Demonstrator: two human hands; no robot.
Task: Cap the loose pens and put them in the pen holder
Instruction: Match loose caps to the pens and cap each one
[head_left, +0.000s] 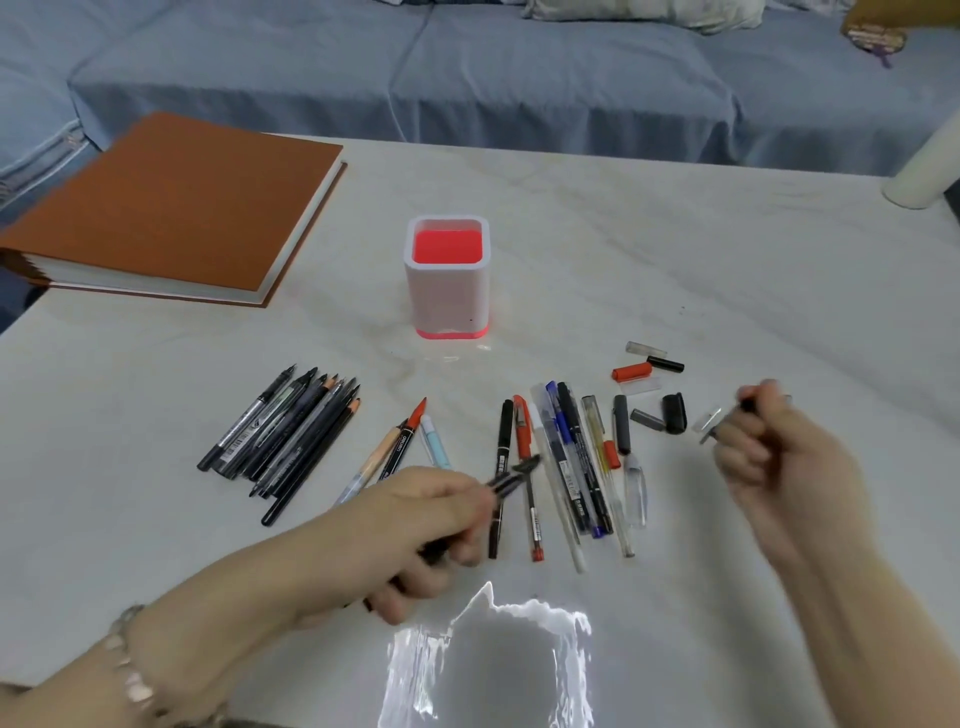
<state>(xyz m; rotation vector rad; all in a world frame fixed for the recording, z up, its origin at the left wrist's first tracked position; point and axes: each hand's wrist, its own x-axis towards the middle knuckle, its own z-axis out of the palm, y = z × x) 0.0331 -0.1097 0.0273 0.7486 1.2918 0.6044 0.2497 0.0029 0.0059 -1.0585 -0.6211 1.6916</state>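
Observation:
A white pen holder (448, 291) with a red inside stands upright mid-table, nothing visible in it. My left hand (415, 535) grips a dark pen (511, 478), its tip pointing right and blurred. My right hand (774, 441) holds a small dark pen cap (748, 405) with a silvery clip. Several loose pens (566, 467) lie side by side between my hands. A bundle of dark pens and pencils (283, 436) lies to the left. A few markers (400, 447) lie beside my left hand. Loose caps (649, 384), red, black and clear, are scattered at the right.
A thick orange-brown book (171, 208) lies at the table's back left corner. A white cylinder (924, 171) stands at the far right edge. A blue sofa (467, 67) runs behind the white marble table (675, 260). Light glares off the table's near edge.

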